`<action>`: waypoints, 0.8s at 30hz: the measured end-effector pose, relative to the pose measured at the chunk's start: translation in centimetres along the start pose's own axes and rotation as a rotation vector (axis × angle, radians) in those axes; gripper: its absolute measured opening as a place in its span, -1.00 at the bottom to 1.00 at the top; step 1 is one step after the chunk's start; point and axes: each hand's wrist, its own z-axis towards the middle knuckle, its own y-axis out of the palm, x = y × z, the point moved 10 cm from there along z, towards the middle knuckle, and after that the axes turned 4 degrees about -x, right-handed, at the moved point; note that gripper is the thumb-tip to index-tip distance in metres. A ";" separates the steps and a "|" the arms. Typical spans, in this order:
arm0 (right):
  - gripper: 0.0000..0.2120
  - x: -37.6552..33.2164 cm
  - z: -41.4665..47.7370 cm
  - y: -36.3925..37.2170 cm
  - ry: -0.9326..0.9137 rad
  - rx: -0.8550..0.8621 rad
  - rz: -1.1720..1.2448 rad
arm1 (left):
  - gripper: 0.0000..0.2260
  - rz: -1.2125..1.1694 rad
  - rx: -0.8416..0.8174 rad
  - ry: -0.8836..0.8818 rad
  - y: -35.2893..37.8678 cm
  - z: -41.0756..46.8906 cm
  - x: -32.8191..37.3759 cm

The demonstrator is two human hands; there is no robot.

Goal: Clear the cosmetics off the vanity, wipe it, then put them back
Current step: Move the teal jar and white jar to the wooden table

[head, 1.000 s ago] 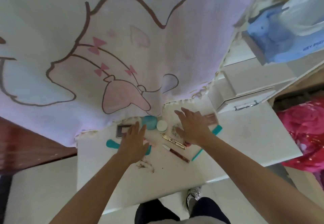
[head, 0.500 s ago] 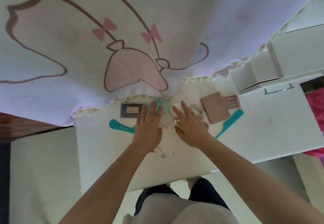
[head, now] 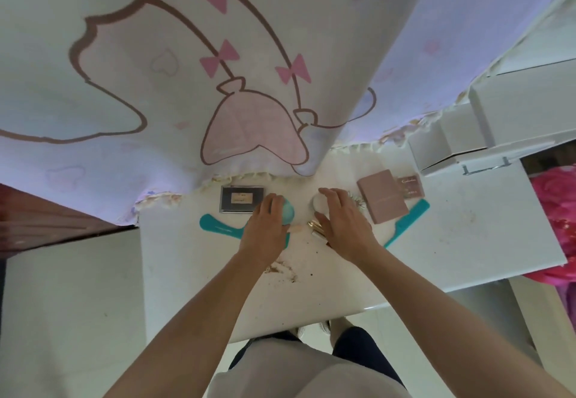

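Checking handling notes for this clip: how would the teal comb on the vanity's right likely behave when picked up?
The teal comb looks thin and plastic, so probably light and fairly stiff. It lies flat on the vanity top, so a push should slide it, not roll it. Its narrow tail may be awkward to pinch.

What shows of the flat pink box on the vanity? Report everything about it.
The pink box is a flat, dusty-pink rectangle with a matte, card-like face, and it is closed. It lies flat on the white vanity top, turned slightly askew. A smaller, darker palette sits at its far right corner. The teal comb runs close by its near right corner; whether they touch is unclear. The right hand, curled over a white jar, lies to its left without touching it.
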 end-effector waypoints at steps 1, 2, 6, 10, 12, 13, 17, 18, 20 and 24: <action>-0.52 -0.1 -0.5 -0.6 -0.012 0.018 0.010 | -0.52 -0.020 0.014 -0.011 -0.5 -0.6 0.0; -0.51 -0.3 -0.9 -1.3 -0.031 0.028 0.010 | -0.51 -0.032 0.029 -0.024 -1.1 -1.4 -0.1; -0.49 -1.4 -2.1 -4.1 -0.164 0.067 -0.015 | -0.49 -0.032 0.119 -0.063 -4.0 -5.0 -0.1; -0.47 -4.0 -2.2 -5.3 -0.310 0.048 -0.035 | -0.46 -0.013 0.296 -0.132 -8.0 -9.5 -0.1; -0.47 -6.7 -2.2 -5.4 -0.415 0.022 -0.015 | -0.46 -0.019 0.424 -0.211 -10.1 -12.7 -0.5; -0.46 -8.3 -2.3 -5.3 -0.472 0.007 0.008 | -0.47 -0.016 0.488 -0.255 -11.0 -14.6 -0.7; -0.46 -16.7 -4.3 -3.6 -0.699 -0.045 0.069 | -0.53 0.011 0.714 -0.442 -13.8 -23.9 -1.3; -0.45 -19.2 -5.4 -2.9 -0.768 -0.059 0.077 | -0.54 0.018 0.762 -0.501 -14.4 -26.7 -1.6; -0.45 -24.2 -8.6 -1.4 -0.912 -0.087 0.084 | -0.56 0.030 0.859 -0.598 -15.4 -32.5 -2.1; -0.49 -33.5 -16.7 1.4 -1.153 -0.174 0.110 | -0.56 0.103 1.021 -0.787 -16.9 -44.9 -3.4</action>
